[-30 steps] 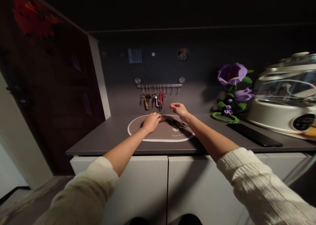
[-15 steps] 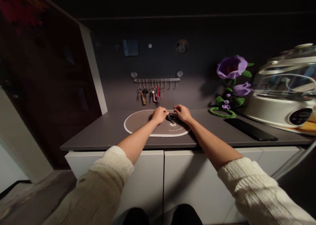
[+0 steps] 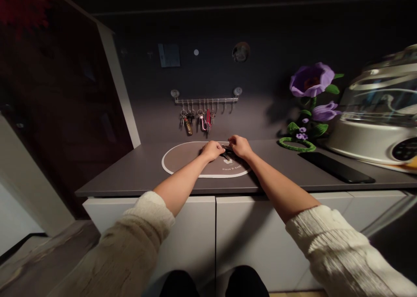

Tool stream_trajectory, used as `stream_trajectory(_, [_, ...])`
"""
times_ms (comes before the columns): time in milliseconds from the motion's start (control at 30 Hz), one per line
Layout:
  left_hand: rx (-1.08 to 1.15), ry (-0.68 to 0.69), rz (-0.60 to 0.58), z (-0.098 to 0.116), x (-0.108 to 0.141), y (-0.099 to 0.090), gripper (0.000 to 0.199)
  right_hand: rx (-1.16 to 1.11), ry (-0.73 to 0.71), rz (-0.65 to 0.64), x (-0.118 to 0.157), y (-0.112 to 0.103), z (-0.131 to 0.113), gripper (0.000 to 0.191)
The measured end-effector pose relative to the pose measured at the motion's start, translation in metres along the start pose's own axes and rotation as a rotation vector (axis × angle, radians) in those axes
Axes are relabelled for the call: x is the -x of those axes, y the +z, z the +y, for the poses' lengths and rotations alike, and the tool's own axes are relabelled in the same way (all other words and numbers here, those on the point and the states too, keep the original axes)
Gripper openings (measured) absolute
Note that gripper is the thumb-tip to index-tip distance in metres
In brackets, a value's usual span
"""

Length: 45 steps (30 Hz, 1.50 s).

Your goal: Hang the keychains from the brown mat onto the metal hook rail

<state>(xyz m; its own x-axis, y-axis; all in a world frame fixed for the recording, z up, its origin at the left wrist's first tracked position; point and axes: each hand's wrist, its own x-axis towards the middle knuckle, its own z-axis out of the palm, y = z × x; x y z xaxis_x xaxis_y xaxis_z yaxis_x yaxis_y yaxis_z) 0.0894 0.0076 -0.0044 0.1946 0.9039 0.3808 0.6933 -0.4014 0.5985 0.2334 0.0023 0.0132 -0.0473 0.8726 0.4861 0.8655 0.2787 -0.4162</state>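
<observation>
A small bunch of dark keys (image 3: 226, 156) lies between my hands, over the right part of an oval brown mat (image 3: 182, 159) with a white rim. My left hand (image 3: 212, 150) is closed in a pinch on the bunch, its thumb and fingertips at the left end. Close by on the right, my right hand (image 3: 240, 147) has its fingers curled together above and beside the keys. What its fingertips hold is too small and dark to make out.
On the wall behind, a clear hook rail (image 3: 206, 100) carries several key bunches (image 3: 188, 125). Rightward stand purple artificial flowers (image 3: 312, 80) on a green ring base, a black phone (image 3: 335, 167) lying flat and a white domed appliance (image 3: 361, 140). White cabinet doors (image 3: 182, 227) are below the counter.
The view has shifted slightly. My left fingertips have moved a little right over the keys, covering more of them; my right hand stays nearly in place.
</observation>
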Motion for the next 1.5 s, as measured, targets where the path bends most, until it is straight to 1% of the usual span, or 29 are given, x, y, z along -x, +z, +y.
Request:
stream_trajectory(100, [0.022, -0.017, -0.023, -0.002, -0.002, 0.000, 0.016, 0.008, 0.001, -0.004, 0.001, 0.000, 0.000, 0.027])
stream_trajectory(233, [0.074, -0.030, -0.011, -0.006, -0.002, -0.002, 0.014, 0.012, 0.003, 0.003, 0.001, 0.001, 0.000, 0.026])
stream_trajectory(333, [0.131, -0.003, -0.022, -0.010, -0.002, -0.005, 0.014, 0.007, 0.011, -0.006, 0.002, 0.001, 0.001, 0.025])
stream_trajectory(500, [0.173, 0.084, -0.047, -0.012, 0.002, -0.019, 0.014, -0.012, 0.019, -0.008, 0.004, 0.001, 0.001, 0.024])
stream_trajectory(600, [0.205, 0.111, -0.023, -0.010, 0.005, -0.029, 0.014, -0.015, 0.017, -0.011, 0.005, 0.001, 0.000, 0.025])
stream_trajectory(700, [0.280, 0.107, 0.000, -0.009, 0.007, -0.037, 0.013, -0.012, 0.006, -0.016, 0.006, 0.000, -0.002, 0.026])
stream_trajectory(933, [0.570, 0.095, 0.042, -0.010, 0.004, -0.042, 0.009, -0.042, -0.020, 0.000, 0.006, 0.000, -0.004, 0.021])
stream_trajectory(1167, [0.985, -0.037, 0.010, -0.007, 0.000, -0.047, 0.010, -0.189, -0.075, 0.044, 0.009, -0.001, -0.010, 0.018])
stream_trajectory(1333, [1.209, -0.128, -0.038, -0.003, 0.002, -0.052, 0.005, -0.366, -0.096, 0.054, 0.008, 0.000, -0.013, 0.018])
stream_trajectory(1400, [1.279, -0.126, -0.046, -0.001, 0.004, -0.054, 0.002, -0.463, -0.114, 0.051, 0.006, 0.000, -0.014, 0.019])
stream_trajectory(1500, [1.367, -0.108, -0.065, 0.001, 0.005, -0.056, 0.005, -0.620, -0.164, 0.052, 0.005, 0.001, -0.015, 0.023])
